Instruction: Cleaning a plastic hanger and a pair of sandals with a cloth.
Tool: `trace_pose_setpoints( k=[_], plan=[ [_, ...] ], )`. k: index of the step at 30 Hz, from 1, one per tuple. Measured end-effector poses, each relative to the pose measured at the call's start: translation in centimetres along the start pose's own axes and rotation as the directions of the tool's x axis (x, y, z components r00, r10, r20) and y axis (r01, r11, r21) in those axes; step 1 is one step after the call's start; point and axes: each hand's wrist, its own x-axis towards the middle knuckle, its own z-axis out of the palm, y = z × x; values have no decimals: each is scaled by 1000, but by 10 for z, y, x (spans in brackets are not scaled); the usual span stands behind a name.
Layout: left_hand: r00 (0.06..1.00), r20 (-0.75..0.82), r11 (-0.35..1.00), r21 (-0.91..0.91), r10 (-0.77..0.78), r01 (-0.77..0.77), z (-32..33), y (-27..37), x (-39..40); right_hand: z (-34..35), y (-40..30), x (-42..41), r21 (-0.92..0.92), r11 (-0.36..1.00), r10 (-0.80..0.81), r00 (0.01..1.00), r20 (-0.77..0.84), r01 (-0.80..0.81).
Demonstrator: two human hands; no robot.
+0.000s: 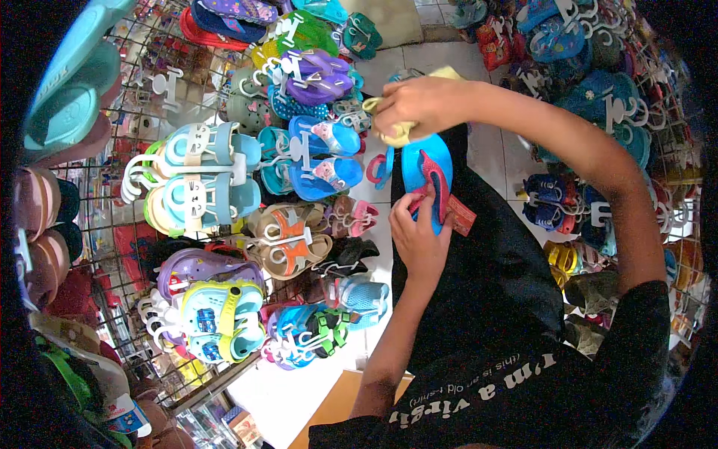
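Observation:
My left hand (419, 233) grips a blue flip-flop (418, 163) with a dark pink strap (440, 179), its fingers over the strap end. A red printed tag (461, 215) sticks out beside that hand. Above the flip-flop's far end, my right hand (415, 106) is closed around a crumpled pale yellow cloth (399, 133). Whether the cloth touches the sole cannot be told. Close on the left is a second blue piece of footwear with a pink strap (377, 169), partly hidden. My dark-clothed lap lies beneath the flip-flop.
A wire grid rack (120, 196) on the left bears many children's sandals on white hangers, including a cat-faced pair (193, 205) and light-blue clogs (221, 322). More footwear (552, 202) hangs on the right. Between the racks runs a tiled floor (471, 56).

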Motion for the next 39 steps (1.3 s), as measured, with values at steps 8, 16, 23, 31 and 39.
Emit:
trace_pose_setpoints(
  k=[8, 16, 23, 31, 39],
  plan=[
    [1000, -9, 999, 44, -24, 25, 2, 2, 2, 26, -42, 12, -23, 990, -135, 983, 123, 139],
    [999, -6, 998, -45, -39, 39, -2, 2, 2, 30, 1, 12, 132, 985, -99, 992, -76, 108],
    [999, -15, 998, 22, -51, 51, 0, 1, 1, 30, -39, 10, 167, 979, -137, 986, 100, 119],
    [1000, 5, 1000, 20, -16, 16, 0, 4, 2, 42, -15, 13, 27, 1000, 0, 995, -104, 3],
    [999, -49, 996, 84, 0, 4, 6, 6, -3, 41, -49, 10, -35, 983, -179, 984, -4, 179]
  ],
)
